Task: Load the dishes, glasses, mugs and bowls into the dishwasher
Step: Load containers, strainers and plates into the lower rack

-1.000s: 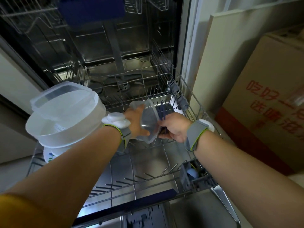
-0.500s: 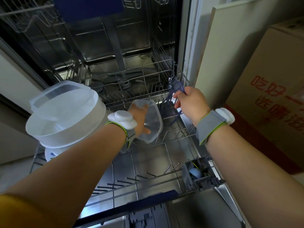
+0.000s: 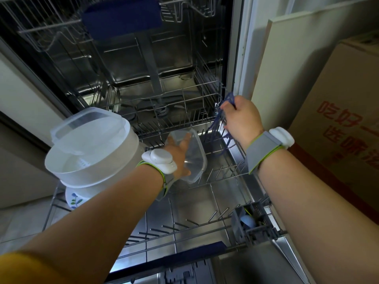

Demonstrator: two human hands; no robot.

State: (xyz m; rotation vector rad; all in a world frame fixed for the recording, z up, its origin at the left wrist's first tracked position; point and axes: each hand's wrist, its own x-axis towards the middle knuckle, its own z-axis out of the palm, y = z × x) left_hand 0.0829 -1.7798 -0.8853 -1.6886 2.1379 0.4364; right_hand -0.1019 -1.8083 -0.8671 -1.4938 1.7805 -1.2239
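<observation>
Your left hand (image 3: pixel 178 155) is holding a clear plastic container (image 3: pixel 191 155) on its edge over the tines of the pulled-out lower rack (image 3: pixel 205 181), your fingers spread flat against its inside and your thumb lying under its lower rim. Your right hand (image 3: pixel 242 119) is reaching to the rack's right rear corner, its fingers curling round a blue fold-down tine row (image 3: pixel 220 128) and pinching the top of it, just beside the dishwasher's right wall.

At the rack's left side a large white plastic bowl (image 3: pixel 90 158) is sitting with a translucent lid (image 3: pixel 88 130) lying tilted inside it, and beneath the bowl the rim of a white plate with a blue-and-green leaf print (image 3: pixel 74 199) is showing. The grey cutlery basket (image 3: pixel 253 222) is standing at the rack's front right corner, something pale blue inside it. To the right of the machine, a cardboard box (image 3: pixel 338 124) with red characters is standing against the wall.
</observation>
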